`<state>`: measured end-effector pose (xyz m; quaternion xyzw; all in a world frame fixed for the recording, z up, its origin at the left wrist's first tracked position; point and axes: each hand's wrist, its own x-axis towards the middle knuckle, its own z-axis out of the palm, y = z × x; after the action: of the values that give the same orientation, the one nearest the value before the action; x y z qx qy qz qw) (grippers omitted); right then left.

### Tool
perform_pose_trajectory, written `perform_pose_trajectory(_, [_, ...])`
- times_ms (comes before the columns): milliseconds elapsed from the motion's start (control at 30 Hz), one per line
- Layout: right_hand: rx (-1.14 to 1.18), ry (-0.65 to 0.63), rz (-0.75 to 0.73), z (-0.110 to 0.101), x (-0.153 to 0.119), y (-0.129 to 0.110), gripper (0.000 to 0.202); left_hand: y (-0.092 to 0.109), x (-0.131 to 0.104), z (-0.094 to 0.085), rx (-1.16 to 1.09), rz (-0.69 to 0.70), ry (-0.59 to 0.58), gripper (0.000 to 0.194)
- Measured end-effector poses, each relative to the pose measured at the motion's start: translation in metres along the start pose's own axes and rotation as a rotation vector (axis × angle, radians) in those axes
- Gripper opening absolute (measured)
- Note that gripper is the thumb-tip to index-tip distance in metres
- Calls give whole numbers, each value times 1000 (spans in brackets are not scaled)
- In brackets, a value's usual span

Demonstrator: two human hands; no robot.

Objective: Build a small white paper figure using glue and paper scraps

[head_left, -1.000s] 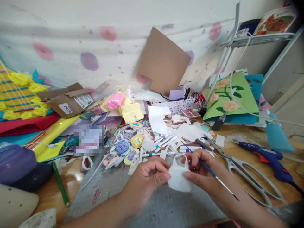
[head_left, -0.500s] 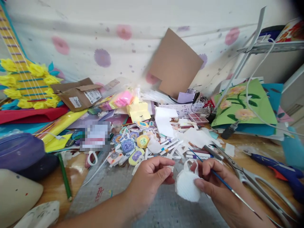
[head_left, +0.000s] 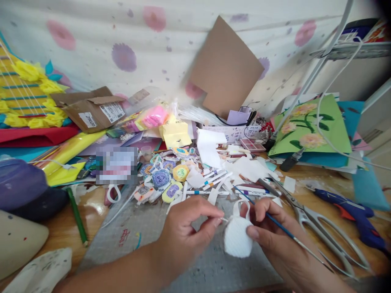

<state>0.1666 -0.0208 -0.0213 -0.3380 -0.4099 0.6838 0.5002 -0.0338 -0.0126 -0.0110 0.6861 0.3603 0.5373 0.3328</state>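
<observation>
The white pouch [head_left: 238, 240] is above the grey mat [head_left: 146, 228], gripped between thumb and fingers of the right hand [head_left: 275, 240], which also holds a brush [head_left: 284, 229], while the left hand [head_left: 189, 228] pinches a thin strand [head_left: 224, 219] by the pouch's edge, with tags [head_left: 161, 178] beyond and scissors [head_left: 297, 203] rightward.

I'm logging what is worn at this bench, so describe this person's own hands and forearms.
The left hand and the right hand are ungloved, with no ring to be seen. The left forearm and right forearm are bare as far as they show: no sleeve, watch or bracelet in view.
</observation>
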Motion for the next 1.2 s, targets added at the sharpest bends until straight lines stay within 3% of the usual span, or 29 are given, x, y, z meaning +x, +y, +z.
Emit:
perform_pose_trajectory(267, [28,-19,-10,0,-1,1,24,-1,0,0,-217,-208,-68,15])
perform_pose_trajectory(400, [13,-45,-55,0,1,4,22,-2,0,2,-276,-245,-42,11])
perform_pose_trajectory(633, [-55,10,-151,-1,6,4,21,-4,2,6,-394,-481,5,13])
perform_pose_trajectory(767, [-53,64,-201,1,7,2,20,-1,4,6,-305,-450,12,7])
perform_pose_trajectory(1033, [-60,210,-349,15,8,14,20,-7,4,5,-259,-369,-300,22])
perform_pose_trajectory(1133, [-230,71,-285,12,8,4,17,-11,6,4,-30,-311,-252,20])
perform_pose_trajectory(1200, [-504,-39,-254,0,11,-7,12,-11,9,2,141,-268,-201,17])
